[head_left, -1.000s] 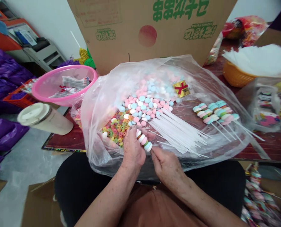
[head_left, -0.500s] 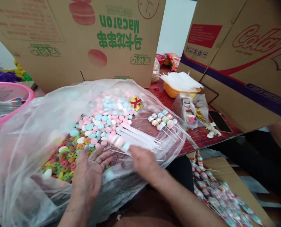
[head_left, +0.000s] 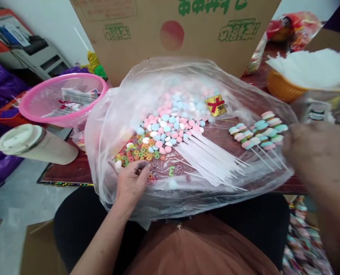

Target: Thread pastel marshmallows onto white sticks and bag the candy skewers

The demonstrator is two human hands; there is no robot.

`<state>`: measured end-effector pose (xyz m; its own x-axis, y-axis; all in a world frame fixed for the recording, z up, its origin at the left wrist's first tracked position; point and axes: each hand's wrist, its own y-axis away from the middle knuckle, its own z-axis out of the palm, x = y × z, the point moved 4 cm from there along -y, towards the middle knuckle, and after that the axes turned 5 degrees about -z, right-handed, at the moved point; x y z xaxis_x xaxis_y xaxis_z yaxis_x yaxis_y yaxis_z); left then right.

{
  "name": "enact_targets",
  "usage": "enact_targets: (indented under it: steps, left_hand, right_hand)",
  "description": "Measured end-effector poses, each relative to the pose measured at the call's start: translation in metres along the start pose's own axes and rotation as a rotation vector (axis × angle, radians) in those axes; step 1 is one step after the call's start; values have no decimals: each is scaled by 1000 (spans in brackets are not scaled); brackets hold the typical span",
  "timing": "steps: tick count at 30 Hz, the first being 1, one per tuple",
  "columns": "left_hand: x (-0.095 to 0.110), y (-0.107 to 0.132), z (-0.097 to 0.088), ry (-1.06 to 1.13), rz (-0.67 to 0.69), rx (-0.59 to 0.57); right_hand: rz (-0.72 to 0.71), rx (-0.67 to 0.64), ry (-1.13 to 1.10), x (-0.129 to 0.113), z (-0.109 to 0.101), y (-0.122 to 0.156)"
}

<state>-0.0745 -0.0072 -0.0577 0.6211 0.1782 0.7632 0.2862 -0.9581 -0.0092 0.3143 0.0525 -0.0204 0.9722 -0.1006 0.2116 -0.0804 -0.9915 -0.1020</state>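
Note:
My left hand [head_left: 132, 183] rests at the near edge of a pile of coloured ring-shaped cereal [head_left: 142, 154], fingers curled and thumb bent toward them; whatever they hold is hidden. My right hand [head_left: 313, 156] is smeared by motion at the right, beside several skewers of marshmallows [head_left: 268, 131] lying on clear plastic sheeting [head_left: 232, 191]. I cannot make out its fingers. Behind the cereal lies a heap of pink, blue and white marshmallows [head_left: 170, 130]. A bundle of white sticks [head_left: 210, 158] lies between my hands, close to the finished-looking skewers.
A cardboard box [head_left: 141, 49] stands upright behind the plastic. To the left are a pink basket [head_left: 63, 118] and a lidded cup [head_left: 55, 147]. An orange basket [head_left: 284, 88] of white sticks stands at the right. A gold packet [head_left: 216, 105] lies near the marshmallows.
My right hand has moved right, from the sticks to the laid-down skewers, where one more now lies. My left hand has turned from palm-up to curled over the cereal. The view has swung left.

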Motion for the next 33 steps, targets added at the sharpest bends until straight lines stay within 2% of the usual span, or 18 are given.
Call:
enact_targets:
  steps: [2, 5, 7, 9, 11, 14, 16, 20, 23, 25, 27, 29, 31, 33]
  left_hand:
    - [10, -2, 14, -155, 102, -53]
    - [32, -10, 36, -419, 188, -81]
    - [40, -15, 45, -572, 185, -115]
    - [42, -18, 46, -633, 173, -179]
    - [40, -19, 42, -589, 158, -228]
    - [38, -26, 32, -514, 100, -164]
    - [41, -33, 32, -555, 66, -109]
    - [46, -37, 43, -608, 122, -169]
    - [40, -31, 34, -366, 141, -127]
    - [30, -27, 20, -37, 44, -66]
    - [20, -22, 10, 327, -123, -84]
    - [13, -16, 9, 589, -302, -159]
    - [10, -9, 10, 717, -430, -186]
    - [7, -2, 9, 768, -490, -171]
  right_hand:
    - [-345, -75, -137, -60, 1, 27]
    - [-530, -64, -238, -132, 5, 56]
    - [-575, -31, -276, -156, 7, 61]
    - [-579, -24, -277, -158, 11, 57]
    - [-546, -39, -282, -147, 15, 48]
    - [-481, -64, -321, -133, 19, 39]
    - [-456, -63, -310, -132, 18, 37]
    - [-386, -42, -167, -135, 11, 37]
    - [-310, -48, -133, -129, 3, 34]
    - [-272, -85, -231, -131, -5, 32]
    - [-347, -132, -398, -152, -14, 31]
    - [-518, -167, -521, -186, -21, 29]
    - [-592, -193, -537, -217, -23, 22]
    - [-576, -211, -528, -234, -21, 14]
